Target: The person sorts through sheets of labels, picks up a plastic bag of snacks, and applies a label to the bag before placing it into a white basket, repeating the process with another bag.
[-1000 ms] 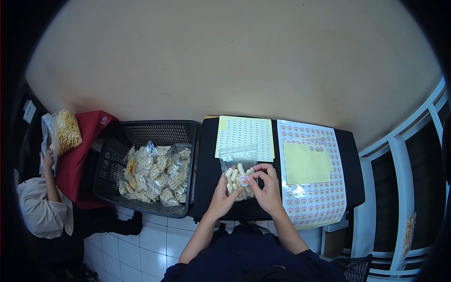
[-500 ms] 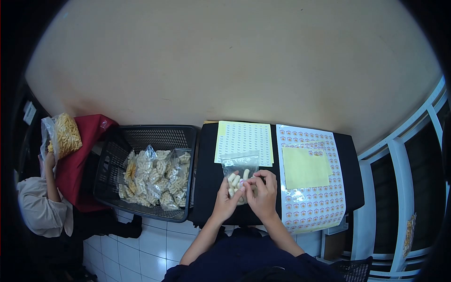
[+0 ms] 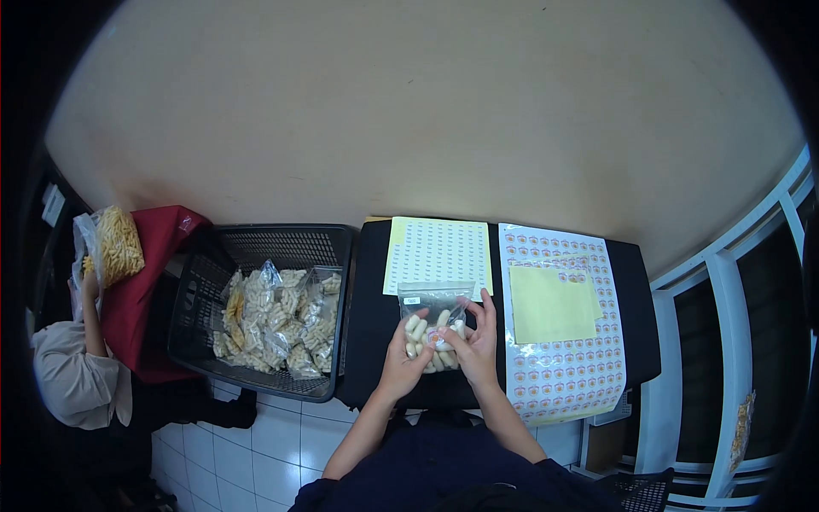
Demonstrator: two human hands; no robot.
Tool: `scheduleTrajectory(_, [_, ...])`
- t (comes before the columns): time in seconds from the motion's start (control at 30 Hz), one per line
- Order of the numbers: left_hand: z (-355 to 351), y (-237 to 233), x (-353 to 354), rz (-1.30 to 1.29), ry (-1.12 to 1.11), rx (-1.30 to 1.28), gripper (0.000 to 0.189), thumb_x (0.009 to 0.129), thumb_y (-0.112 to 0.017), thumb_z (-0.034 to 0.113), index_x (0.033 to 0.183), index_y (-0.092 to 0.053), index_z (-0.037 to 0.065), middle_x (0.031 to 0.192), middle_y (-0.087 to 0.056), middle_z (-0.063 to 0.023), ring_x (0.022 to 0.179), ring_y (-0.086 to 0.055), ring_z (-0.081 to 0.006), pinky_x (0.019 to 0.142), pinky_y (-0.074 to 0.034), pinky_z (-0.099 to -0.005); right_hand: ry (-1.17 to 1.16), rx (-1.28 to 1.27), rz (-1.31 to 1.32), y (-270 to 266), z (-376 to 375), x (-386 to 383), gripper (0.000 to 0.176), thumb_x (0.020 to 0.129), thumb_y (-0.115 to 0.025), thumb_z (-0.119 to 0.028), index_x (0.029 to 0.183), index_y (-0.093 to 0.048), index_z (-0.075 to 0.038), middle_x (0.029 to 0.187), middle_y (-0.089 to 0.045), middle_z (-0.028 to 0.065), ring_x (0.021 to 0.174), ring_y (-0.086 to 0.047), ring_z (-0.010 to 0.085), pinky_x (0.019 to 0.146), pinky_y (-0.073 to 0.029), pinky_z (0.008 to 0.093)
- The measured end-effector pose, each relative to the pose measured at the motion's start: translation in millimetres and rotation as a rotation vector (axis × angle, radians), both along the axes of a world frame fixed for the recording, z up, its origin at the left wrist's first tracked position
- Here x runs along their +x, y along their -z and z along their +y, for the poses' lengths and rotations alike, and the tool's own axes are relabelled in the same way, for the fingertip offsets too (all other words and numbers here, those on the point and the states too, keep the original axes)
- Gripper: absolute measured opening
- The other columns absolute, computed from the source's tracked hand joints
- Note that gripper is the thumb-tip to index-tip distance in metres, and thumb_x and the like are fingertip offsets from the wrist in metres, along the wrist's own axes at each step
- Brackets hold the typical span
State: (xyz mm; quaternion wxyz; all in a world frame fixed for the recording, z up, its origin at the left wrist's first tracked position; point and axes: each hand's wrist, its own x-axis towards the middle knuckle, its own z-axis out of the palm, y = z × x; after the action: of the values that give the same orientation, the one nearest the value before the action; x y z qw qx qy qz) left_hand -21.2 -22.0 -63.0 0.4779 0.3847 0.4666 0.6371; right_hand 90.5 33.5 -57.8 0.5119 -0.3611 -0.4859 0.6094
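The black table (image 3: pixel 374 294) against the wall is the anchor here. Just off the table's left edge stands a black basket (image 3: pixel 281 232), about half filled with packed bags (image 3: pixel 277 320). Across the table's right half lies a sheet of round orange stickers (image 3: pixel 570 358), with a yellow paper (image 3: pixel 554 303) on top of it. At the table's far middle lies a sheet of small labels (image 3: pixel 439 250). Well off the table's left side, past the basket, another person lifts a bag of yellow snacks (image 3: pixel 115 243) beside a red cloth (image 3: pixel 149 273).

Over the table's near middle, the person holds 1 clear bag (image 3: pixel 433 309) of pale snack sticks between both hands. The bag's long axis runs from the table's near edge toward its far edge. Its flat top end, bearing a small white label, points at the wall, and the filled bottom points back at the person. The left hand (image 3: pixel 399 358) is closed on the bag's lower left side. The right hand (image 3: pixel 475 346) grips the lower right side, 1 finger stretched up along the bag's right edge, thumb on a round sticker (image 3: pixel 436 340) on the bag's front. Both hands touch the bag, so neither is nearer to it, though the sticker sits under the right thumb.
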Motion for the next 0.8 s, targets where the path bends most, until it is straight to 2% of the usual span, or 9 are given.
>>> scheduleTrajectory(0.13, [3.8,7.4,-4.3,-0.104,0.010,0.015,0.047,0.080,-0.052,0.005,0.124,-0.036,0.000,0.112,-0.047,-0.0104,0.098,-0.050,-0.0134,0.085,-0.040,-0.0246,-0.071,0.000,-0.098,2.0,3.8,3.4,0.084,0.072,-0.064,0.003,0.134,-0.007,-0.002,0.124,-0.034,0.0190,0.092,-0.057,0.0239,0.073,-0.052,0.0273])
scheduleTrajectory(0.2, [5.6,2.5,-2.1,-0.171,-0.060,-0.023,0.039,0.083,-0.054,0.013,0.117,-0.043,-0.002,0.108,-0.051,-0.0104,0.094,-0.052,-0.0129,0.081,-0.042,-0.0243,-0.127,0.076,-0.120,-5.1,-1.1,3.2,0.083,0.072,-0.063,0.003,0.134,-0.007,-0.001,0.125,-0.033,0.0193,0.093,-0.057,0.0244,0.076,-0.050,0.0274])
scheduleTrajectory(0.33, [11.0,14.5,-7.2,-0.071,-0.041,-0.177,0.029,0.086,-0.053,0.018,0.107,-0.050,-0.002,0.098,-0.056,-0.0089,0.087,-0.054,-0.0112,0.076,-0.044,-0.0236,-0.152,0.070,-0.158,-2.8,-4.4,0.4,0.083,0.073,-0.061,0.004,0.134,-0.006,-0.001,0.125,-0.033,0.0195,0.097,-0.055,0.0251,0.078,-0.049,0.0280])
scheduleTrajectory(0.4, [12.3,22.7,-3.9,-0.111,-0.179,-0.165,0.025,0.087,-0.052,0.020,0.099,-0.054,-0.002,0.091,-0.059,-0.0069,0.082,-0.055,-0.0100,0.072,-0.045,-0.0227,-0.167,0.041,-0.083,3.2,-3.5,-2.2,0.085,0.072,-0.058,0.010,0.136,-0.004,-0.005,0.127,-0.029,0.0185,0.101,-0.052,0.0231,0.081,-0.047,0.0274])
scheduleTrajectory(0.53, [12.7,26.8,-4.0,-0.080,-0.227,-0.118,0.026,0.088,-0.051,0.020,0.101,-0.053,-0.002,0.091,-0.059,-0.0065,0.081,-0.055,-0.0096,0.072,-0.045,-0.0228,-0.168,-0.001,-0.049,6.9,-0.5,-4.1,0.084,0.072,-0.056,0.011,0.136,-0.005,-0.006,0.126,-0.031,0.0184,0.100,-0.052,0.0226,0.081,-0.047,0.0265])
scheduleTrajectory(0.63, [11.1,18.6,-8.7,-0.058,-0.139,-0.146,0.026,0.087,-0.051,0.019,0.102,-0.053,-0.002,0.091,-0.058,-0.0061,0.081,-0.055,-0.0091,0.071,-0.045,-0.0225,-0.179,-0.003,-0.025,12.4,5.0,-3.9,0.084,0.072,-0.061,0.004,0.134,-0.006,-0.002,0.125,-0.033,0.0202,0.097,-0.055,0.0243,0.077,-0.049,0.0267])
scheduleTrajectory(0.7, [8.2,7.8,-5.8,-0.024,-0.057,-0.126,0.025,0.087,-0.051,0.017,0.103,-0.052,-0.002,0.091,-0.058,-0.0063,0.081,-0.055,-0.0094,0.071,-0.045,-0.0224,-0.084,0.062,-0.214,17.9,8.4,-5.5,0.084,0.071,-0.064,0.002,0.134,-0.008,-0.001,0.120,-0.037,0.0194,0.090,-0.058,0.0224,0.072,-0.050,0.0264])
scheduleTrajectory(0.8, [3.1,6.7,-4.1,0.000,-0.017,-0.128,0.025,0.084,-0.055,0.011,0.105,-0.052,-0.002,0.092,-0.058,-0.0057,0.082,-0.054,-0.0086,0.072,-0.045,-0.0217,0.026,0.020,-0.134,9.1,8.0,-10.0,0.084,0.070,-0.065,0.000,0.133,-0.010,-0.001,0.114,-0.040,0.0179,0.082,-0.059,0.0205,0.067,-0.051,0.0257])
